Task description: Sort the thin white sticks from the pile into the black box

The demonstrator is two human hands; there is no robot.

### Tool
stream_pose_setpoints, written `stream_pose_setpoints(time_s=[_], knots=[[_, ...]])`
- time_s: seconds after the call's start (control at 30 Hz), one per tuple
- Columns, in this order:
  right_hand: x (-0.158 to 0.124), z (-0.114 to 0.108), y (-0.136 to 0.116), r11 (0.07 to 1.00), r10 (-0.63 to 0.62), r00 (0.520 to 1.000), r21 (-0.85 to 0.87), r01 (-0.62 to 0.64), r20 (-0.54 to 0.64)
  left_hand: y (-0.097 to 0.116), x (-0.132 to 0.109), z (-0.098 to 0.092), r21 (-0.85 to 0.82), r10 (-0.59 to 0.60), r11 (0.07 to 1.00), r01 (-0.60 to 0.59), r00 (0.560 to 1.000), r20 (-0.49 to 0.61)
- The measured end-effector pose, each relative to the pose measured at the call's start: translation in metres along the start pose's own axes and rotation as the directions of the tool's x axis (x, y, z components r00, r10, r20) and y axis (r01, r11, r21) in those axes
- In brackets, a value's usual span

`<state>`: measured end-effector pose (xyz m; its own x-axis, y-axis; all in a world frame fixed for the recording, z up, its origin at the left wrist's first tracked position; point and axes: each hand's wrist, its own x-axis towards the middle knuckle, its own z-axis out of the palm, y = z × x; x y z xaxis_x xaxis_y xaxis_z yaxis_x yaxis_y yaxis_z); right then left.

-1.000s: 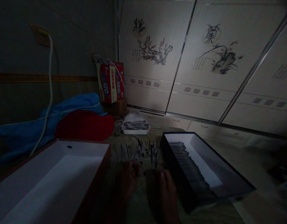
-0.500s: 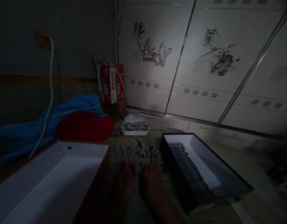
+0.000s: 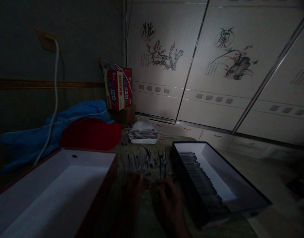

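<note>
In the dim light a thin, pale pen [image 3: 149, 178] lies crosswise between my two hands. My left hand [image 3: 135, 187] is closed around its left part. The fingers of my right hand [image 3: 170, 196] are pinched at its right end; blur hides exactly what they grip. Just beyond my hands, several pale pens [image 3: 135, 161] lie side by side on the table, and a smaller bunch of pens [image 3: 162, 162] lies to their right. Small dark pieces [image 3: 173, 178], too blurred to name, are scattered by my right hand.
On the right a dark open box [image 3: 231, 178] holds a long row of pens [image 3: 201, 178]. A red-edged box [image 3: 75, 185] with a white inside stands left. Behind are a white tray [image 3: 143, 141] of pens, a red cushion-like thing [image 3: 91, 134] and blue cloth [image 3: 75, 112].
My hands have come up from the table beside the pens, and a pen now spans between them. My right hand has shifted right and turned. The view has swung slightly.
</note>
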<state>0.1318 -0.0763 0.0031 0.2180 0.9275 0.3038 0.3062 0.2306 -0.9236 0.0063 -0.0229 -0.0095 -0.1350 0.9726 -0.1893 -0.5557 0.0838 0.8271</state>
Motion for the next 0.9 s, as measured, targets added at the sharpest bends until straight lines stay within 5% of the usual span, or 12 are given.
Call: stream_pose_setpoints(time_s=[0.4,0.7,0.9], knots=[[0.002,0.002,0.006,0.998,0.049,0.998,0.039,-0.048,-0.043,0.003,-0.001,0.008,0.133,0.007,0.991,-0.008,1.0,0.007],[0.003,0.006,0.007,0.963,0.151,0.989,0.226,-0.145,-0.01,-0.003,0.002,0.003,0.125,0.044,0.991,-0.048,0.998,0.036],[0.0,0.005,0.01,0.992,0.098,0.995,0.081,-0.097,-0.004,-0.002,0.002,0.003,0.133,0.064,0.989,-0.063,0.998,-0.003]])
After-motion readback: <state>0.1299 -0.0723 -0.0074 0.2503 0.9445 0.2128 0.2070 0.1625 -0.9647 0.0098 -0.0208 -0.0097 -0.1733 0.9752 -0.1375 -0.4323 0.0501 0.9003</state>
